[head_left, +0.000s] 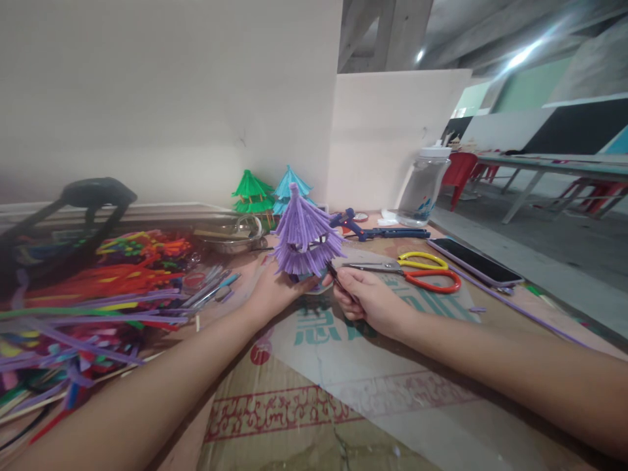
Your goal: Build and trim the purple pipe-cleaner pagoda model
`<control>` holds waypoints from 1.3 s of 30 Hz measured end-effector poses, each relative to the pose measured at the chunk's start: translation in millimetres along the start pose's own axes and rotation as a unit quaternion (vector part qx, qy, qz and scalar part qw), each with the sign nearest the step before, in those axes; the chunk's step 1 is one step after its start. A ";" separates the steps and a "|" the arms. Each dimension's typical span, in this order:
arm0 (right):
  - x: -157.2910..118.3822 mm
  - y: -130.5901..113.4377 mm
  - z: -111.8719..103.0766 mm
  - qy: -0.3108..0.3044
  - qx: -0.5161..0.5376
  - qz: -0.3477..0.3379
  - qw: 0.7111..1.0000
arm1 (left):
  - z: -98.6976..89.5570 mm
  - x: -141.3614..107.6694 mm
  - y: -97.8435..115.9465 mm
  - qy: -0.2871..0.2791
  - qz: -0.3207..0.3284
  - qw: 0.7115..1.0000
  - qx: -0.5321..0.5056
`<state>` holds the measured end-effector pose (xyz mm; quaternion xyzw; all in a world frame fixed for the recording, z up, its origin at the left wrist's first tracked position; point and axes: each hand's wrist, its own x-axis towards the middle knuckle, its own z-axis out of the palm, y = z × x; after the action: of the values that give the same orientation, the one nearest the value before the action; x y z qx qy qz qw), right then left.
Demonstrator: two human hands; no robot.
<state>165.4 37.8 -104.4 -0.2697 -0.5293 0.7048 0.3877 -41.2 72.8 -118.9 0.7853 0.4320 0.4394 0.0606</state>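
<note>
A purple two-tiered pavilion model [304,229], made of fuzzy pipe cleaners, stands upright in front of me. My left hand [279,291] grips it low down, with its fingers partly hidden under the lower roof. Closed around a slim dark tool [333,269], my right hand [360,294] holds the tip against the right edge of the lower roof. The tool's kind is hard to make out. Scissors [407,269] with one yellow and one red handle lie just beyond my right hand. Green [252,193] and light blue [290,186] pavilion models stand behind.
Loose pipe cleaners [88,314] in many colours pile up at the left, near a metal bowl [230,239] and several pens [210,288]. A blue glue gun [363,229], a water bottle [424,186] and a phone [473,260] lie or stand to the right. Printed cardboard [275,405] covers the table.
</note>
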 end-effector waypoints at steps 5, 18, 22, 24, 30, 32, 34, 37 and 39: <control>0.1 0.0 0.1 0.001 -0.001 0.002 1.000 | 1.3 -0.2 -1.2 0.005 -0.002 1.000 -0.005; -1.5 -1.3 1.5 0.006 -0.003 0.002 1.000 | -0.3 0.2 0.6 -0.001 -0.002 1.000 -0.005; -1.1 -0.3 0.5 0.003 0.000 0.005 1.000 | -0.1 -0.5 -0.5 0.008 -0.005 1.000 0.002; -0.6 0.4 -0.5 -0.001 0.001 0.003 1.000 | 0.3 -0.9 -1.5 0.008 -0.002 1.000 0.001; 0.0 0.9 -1.7 0.001 0.000 0.002 1.000 | 1.3 -1.4 -2.7 0.000 -0.004 1.000 -0.010; 0.1 0.9 -2.0 0.000 -0.001 0.001 1.000 | 2.1 -1.7 -3.9 0.007 -0.004 1.000 -0.008; 0.2 0.7 -2.3 -0.001 -0.002 0.001 1.000 | 2.8 -2.2 -5.4 0.012 -0.003 1.000 -0.006; 0.2 0.0 -2.4 0.004 -0.008 0.001 1.000 | 3.1 -2.4 -6.1 0.009 -0.004 1.000 -0.008; 0.0 -0.7 -1.8 0.007 -0.014 0.002 1.000 | 2.4 -2.2 -4.7 0.006 -0.007 1.000 -0.010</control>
<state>167.1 38.8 -104.3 -0.2811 -0.5356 0.6963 0.3863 -42.8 74.8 -123.9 0.7791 0.4332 0.4479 0.0691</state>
